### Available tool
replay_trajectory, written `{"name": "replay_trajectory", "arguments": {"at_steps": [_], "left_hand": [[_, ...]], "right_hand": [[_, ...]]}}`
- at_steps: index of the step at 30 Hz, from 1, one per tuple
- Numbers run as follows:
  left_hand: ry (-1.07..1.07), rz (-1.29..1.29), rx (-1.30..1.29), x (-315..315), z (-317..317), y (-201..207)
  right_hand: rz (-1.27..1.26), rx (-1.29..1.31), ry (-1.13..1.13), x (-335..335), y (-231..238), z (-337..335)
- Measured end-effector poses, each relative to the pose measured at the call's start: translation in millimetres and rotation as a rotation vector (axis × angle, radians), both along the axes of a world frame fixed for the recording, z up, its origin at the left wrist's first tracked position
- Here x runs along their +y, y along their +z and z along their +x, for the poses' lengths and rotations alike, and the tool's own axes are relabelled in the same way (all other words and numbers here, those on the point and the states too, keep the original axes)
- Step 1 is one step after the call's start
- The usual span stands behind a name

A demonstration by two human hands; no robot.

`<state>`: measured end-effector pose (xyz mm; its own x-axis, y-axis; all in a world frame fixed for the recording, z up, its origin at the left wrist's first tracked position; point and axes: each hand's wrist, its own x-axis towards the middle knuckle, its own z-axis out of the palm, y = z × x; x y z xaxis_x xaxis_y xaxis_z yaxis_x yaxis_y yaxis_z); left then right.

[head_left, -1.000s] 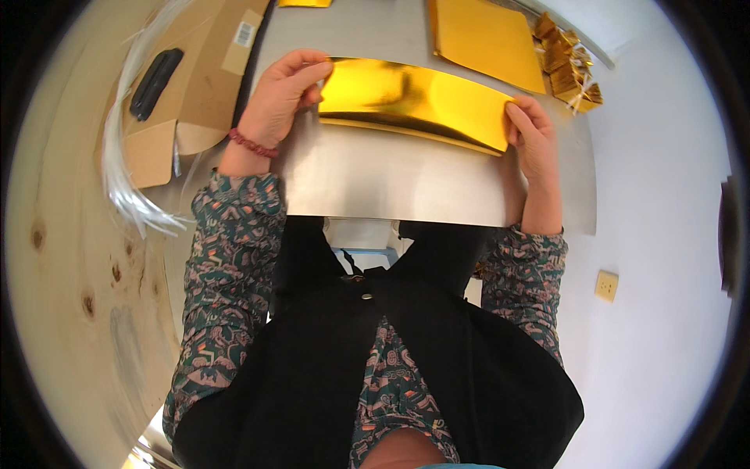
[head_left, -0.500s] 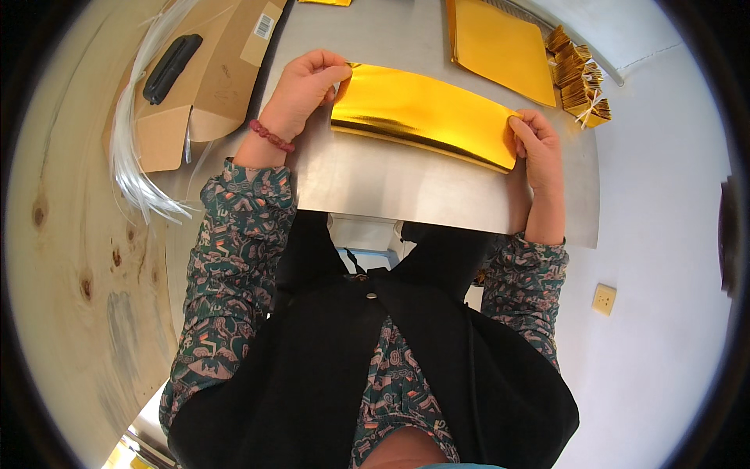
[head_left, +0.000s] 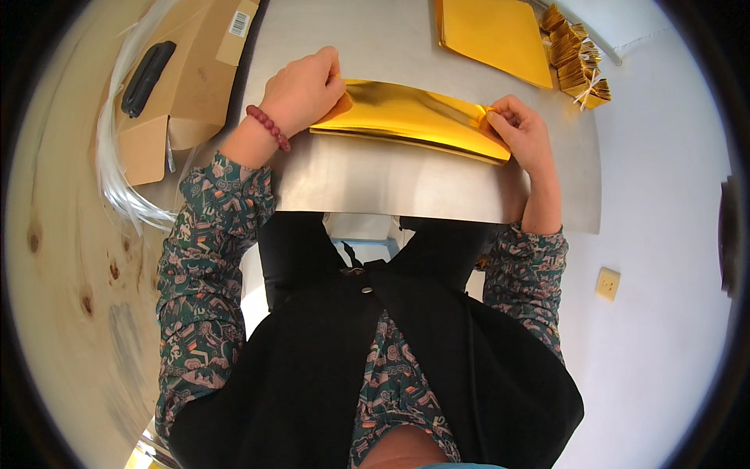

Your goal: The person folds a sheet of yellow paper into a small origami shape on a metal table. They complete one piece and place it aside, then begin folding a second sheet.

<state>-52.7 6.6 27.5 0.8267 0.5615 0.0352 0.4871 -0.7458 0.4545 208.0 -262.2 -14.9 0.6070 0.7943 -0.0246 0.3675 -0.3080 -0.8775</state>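
A shiny gold foil paper sheet (head_left: 414, 117), folded into a long strip, lies across the metal tabletop in front of me. At its left end my left hand (head_left: 303, 92) has its fingers closed over the far corner; a beaded bracelet circles that wrist. My right hand (head_left: 517, 131) pinches the far right corner between thumb and fingers, and the foil creases there. The strip's far edge curls up a little between the two hands. Fingertips of the left hand are partly hidden.
A stack of flat gold sheets (head_left: 496, 43) lies at the far right, beside tied bundles of folded gold paper (head_left: 576, 62). To the left are a cardboard box (head_left: 195, 70), a black handle-like object (head_left: 148, 78) and clear plastic strands (head_left: 113, 156). A wall stands to the right.
The strip's far edge has come toward me, making the strip look narrower. My left hand has turned and shifted slightly left; my right hand has moved slightly left and creased the corner.
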Motion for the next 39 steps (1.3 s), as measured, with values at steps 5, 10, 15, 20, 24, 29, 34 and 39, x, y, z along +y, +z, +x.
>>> {"name": "replay_trajectory", "arguments": {"at_steps": [5, 10, 15, 20, 24, 29, 34, 39], "left_hand": [[-0.032, 0.280, 0.023, -14.3, -1.0, -11.3], [-0.035, 0.330, 0.001, -21.3, -1.9, -13.1], [-0.091, 0.389, -0.029, -26.1, -4.6, -10.5], [-0.399, 0.487, -0.165, -20.8, 2.5, -13.7], [-0.531, 0.395, -0.135, -13.2, 2.5, -13.4], [-0.566, 0.428, -0.087, -7.9, 1.7, -12.2], [-0.567, 0.462, -0.011, -8.0, -2.3, -11.7], [-0.561, 0.460, -0.002, -7.6, -4.1, -16.2]], "right_hand": [[-0.051, -0.040, 0.014, -3.0, 4.4, -0.3], [-0.080, -0.038, -0.008, -2.2, 11.3, -7.2], [-0.071, -0.159, 0.001, -1.9, 17.7, -16.0], [-0.098, -0.147, 0.018, -1.1, 17.4, -14.0], [-0.074, -0.119, 0.029, -3.9, 14.8, -12.5], [-0.126, -0.258, 0.040, -4.0, 9.1, -7.7], [-0.019, -0.703, 0.196, 4.3, 35.5, -12.0], [-0.184, -0.896, 0.374, 49.0, 86.7, -58.9]]}}
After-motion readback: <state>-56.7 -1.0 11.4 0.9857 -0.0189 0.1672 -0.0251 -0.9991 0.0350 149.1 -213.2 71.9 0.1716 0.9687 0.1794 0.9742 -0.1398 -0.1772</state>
